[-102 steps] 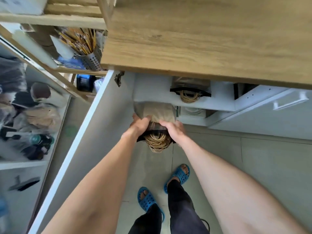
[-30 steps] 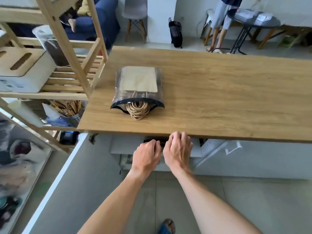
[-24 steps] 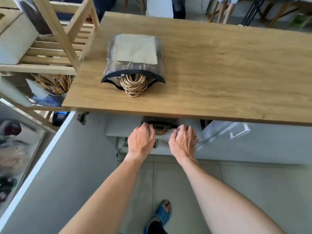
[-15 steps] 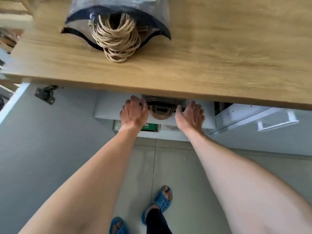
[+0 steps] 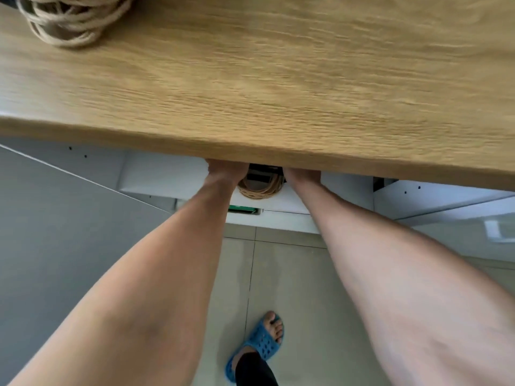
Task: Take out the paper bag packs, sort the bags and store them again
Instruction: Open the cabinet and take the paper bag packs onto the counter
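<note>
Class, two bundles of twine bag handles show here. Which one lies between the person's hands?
The lower twine handle bundle, sticking out of the cabinet under the tabletop; the other bundle rests on top, far from both hands.

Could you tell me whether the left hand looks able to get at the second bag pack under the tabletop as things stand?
Probably yes: the left hand is already beside the pack's twine handles in the open compartment. The tabletop hides its fingers, so the grip itself cannot be seen.

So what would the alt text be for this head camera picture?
Both hands, left hand and right hand, reach under a wooden tabletop to either side of a paper bag pack on a white shelf; their fingers are hidden. Another pack's twine handles lie on the tabletop.
</note>
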The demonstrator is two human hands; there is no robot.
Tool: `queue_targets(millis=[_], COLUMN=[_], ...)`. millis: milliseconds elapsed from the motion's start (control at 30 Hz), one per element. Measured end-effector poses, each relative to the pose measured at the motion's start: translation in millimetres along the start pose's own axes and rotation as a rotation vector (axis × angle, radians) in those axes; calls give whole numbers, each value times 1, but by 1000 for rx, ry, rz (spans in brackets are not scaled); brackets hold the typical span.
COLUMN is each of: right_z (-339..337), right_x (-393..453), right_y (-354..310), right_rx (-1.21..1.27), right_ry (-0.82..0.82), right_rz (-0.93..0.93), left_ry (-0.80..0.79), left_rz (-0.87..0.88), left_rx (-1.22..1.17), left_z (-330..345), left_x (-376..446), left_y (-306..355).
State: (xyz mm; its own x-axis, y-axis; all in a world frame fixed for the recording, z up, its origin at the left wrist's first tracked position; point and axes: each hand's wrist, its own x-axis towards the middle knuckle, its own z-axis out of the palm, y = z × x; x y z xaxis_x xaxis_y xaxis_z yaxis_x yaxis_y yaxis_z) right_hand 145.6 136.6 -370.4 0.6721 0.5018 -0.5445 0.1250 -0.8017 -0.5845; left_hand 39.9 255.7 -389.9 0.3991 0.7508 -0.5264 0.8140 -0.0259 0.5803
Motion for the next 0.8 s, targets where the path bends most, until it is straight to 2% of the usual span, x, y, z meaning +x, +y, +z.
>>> queue_targets(millis=[67, 133, 267, 400, 567, 667, 800], right_z=[2, 1, 2, 12, 6, -16, -55], right_x=[-6, -26, -88, -170, -278, -327, -383], right_y=[-1, 6, 33, 62, 67, 53, 23], right_rx=[85, 122, 108, 64, 12, -7, -71], right_ry=[130, 159, 79, 53, 56, 28, -123], right_rz=[-30, 41, 223, 281, 293, 381, 404], left_ry=[88, 135, -23, -141, -222, -261, -321], left_rz=[-6, -76, -153, -80, 2, -7, -14], left_rx=[3, -14, 17, 239, 402, 475, 522], left_z=[2, 6, -2, -13, -23, -49, -100], left_x=[-11, -30, -96, -183, -261, -313, -386], left_y=[7, 7, -10, -30, -63, -50, -12])
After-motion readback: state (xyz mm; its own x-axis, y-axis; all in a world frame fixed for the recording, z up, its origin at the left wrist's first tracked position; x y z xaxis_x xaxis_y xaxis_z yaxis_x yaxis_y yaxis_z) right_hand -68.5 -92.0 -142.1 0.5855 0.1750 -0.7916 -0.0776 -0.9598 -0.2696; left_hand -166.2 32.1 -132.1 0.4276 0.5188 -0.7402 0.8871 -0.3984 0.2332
